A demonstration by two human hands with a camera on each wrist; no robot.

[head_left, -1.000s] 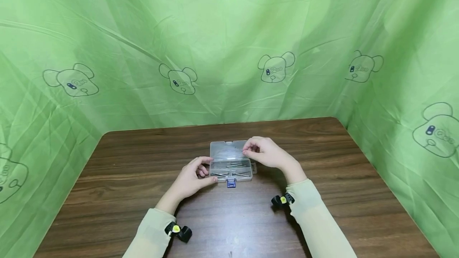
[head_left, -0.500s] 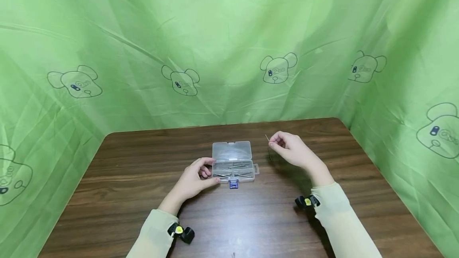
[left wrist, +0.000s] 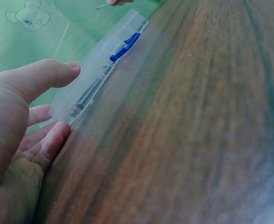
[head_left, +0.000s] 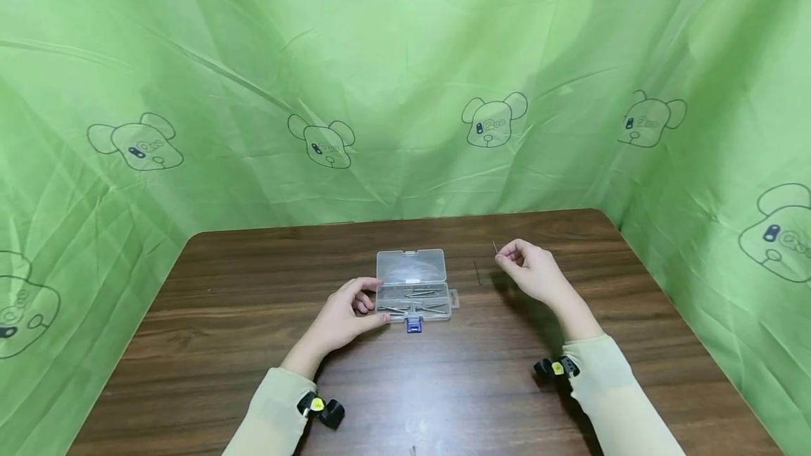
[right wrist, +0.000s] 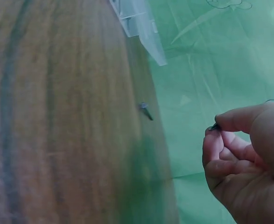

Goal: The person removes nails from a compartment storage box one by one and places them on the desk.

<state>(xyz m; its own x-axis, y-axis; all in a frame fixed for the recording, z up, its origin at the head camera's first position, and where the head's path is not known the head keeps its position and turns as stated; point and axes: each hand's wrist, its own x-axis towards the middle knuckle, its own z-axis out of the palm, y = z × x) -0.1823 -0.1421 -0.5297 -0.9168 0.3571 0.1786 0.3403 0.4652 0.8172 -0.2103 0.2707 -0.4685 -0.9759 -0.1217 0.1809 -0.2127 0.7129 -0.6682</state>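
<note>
A small clear plastic box [head_left: 412,315] with a blue latch [head_left: 414,325] lies on the table, its lid [head_left: 412,267] tipped back. Several long thin metal nails [head_left: 422,294] lie in its compartments. My left hand [head_left: 338,315] holds the box by its left end, thumb at the front corner and index finger near the hinge. To the right of the box, my right hand [head_left: 532,271] pinches one nail [right wrist: 214,126] between thumb and fingertips, clear of the table. Another nail [right wrist: 146,111] lies on the table between the box and my right hand.
The brown wood-grain table [head_left: 253,301] is ringed at the back and sides by a green curtain [head_left: 393,90] with printed bear heads. A clear hanging tab [head_left: 453,298] sticks out from the box's right end.
My right hand has moved from over the box lid to the right, with a nail now showing between its fingers. The left hand has stayed at the box.
</note>
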